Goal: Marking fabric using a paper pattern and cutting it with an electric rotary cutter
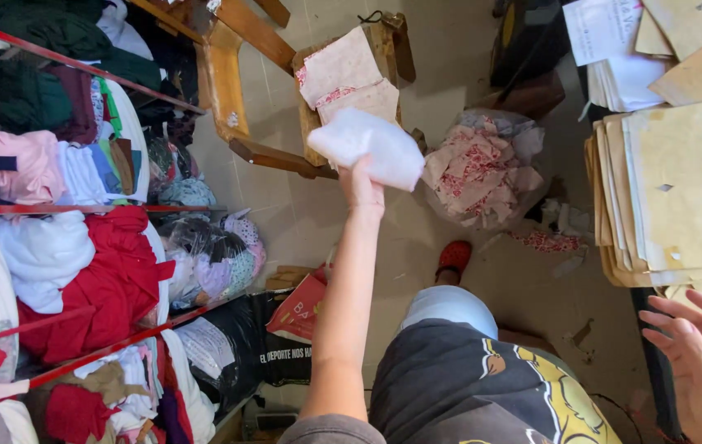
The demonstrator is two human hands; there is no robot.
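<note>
My left hand is stretched out forward and grips a white piece of fabric by its near edge, holding it in the air just in front of a wooden chair. Cut pieces of pink-patterned cloth lie stacked on the chair's seat. My right hand is at the lower right with fingers spread, empty, below a stack of brown paper patterns on a table.
Red metal shelves stuffed with folded fabric fill the left. A pile of red-and-white fabric scraps lies on the floor beside the chair. Black and clear bags sit at the shelf's foot. My foot in a red shoe is on the floor.
</note>
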